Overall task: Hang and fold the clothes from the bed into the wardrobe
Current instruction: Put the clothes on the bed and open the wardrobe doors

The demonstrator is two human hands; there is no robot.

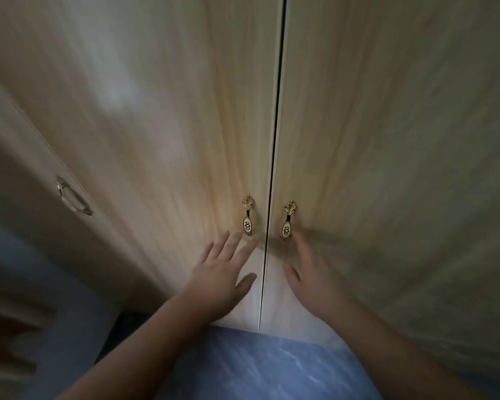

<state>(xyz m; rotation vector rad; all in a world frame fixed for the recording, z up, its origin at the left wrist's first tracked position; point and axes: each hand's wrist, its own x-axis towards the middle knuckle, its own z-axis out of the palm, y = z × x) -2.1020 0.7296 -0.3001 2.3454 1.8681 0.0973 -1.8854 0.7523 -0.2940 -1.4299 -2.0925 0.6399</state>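
Pale wood-grain wardrobe [162, 116] filling nearly the whole view, seen from close up and below, its 2 tall doors closed with a thin dark seam [274, 157] running down between them. Left door handle [247, 216] and right door handle [287, 219], both gilt with a white oval inset, mounted just beside the seam on either side. Left hand [224, 277] stretched toward the left door, fingers straight and spread, tips just below the left handle, holding nothing; whether touching the door, cannot tell. Right hand [312, 280] likewise reaching with fingers straight, blurred, longest fingertip just beside the lower end of the right handle, gripping nothing. Both forearms bare, coming up from the near edge. Further left, another cupboard front set at an angle, carrying a curved metal pull [72, 196]. Blue marbled floor [260, 368] near the bottom, between the arms, meeting the foot of the doors. Dark brown shape at the near left edge, too blurred to identify. Clothes and bed out of view.
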